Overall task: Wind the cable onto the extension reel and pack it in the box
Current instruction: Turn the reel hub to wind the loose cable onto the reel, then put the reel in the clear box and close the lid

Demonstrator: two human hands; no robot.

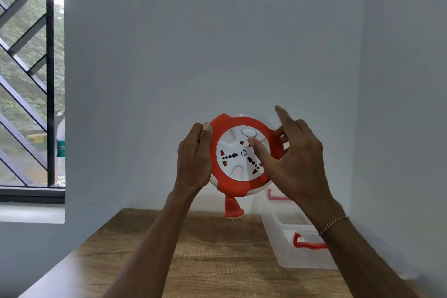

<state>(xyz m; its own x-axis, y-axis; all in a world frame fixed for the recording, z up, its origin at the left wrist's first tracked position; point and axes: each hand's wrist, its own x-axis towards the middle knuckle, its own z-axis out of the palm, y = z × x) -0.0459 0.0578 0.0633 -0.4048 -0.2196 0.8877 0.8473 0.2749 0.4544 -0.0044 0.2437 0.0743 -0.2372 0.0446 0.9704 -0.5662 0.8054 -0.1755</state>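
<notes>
Soft daylight from the window [29,75]; edges blurred, wide-angle bent.

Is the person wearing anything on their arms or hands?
Almost nothing. Both arms are bare, with no sleeves or gloves in view. The left hand has nothing on it. Behind the right hand, the wrist wears one thin bracelet, a twisted red-and-white thread. No rings or watch show.

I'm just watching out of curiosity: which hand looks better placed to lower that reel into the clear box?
Probably the left hand: it grips the reel by its rim, while the right hand only fingers its face. The box sits right, though.
</notes>
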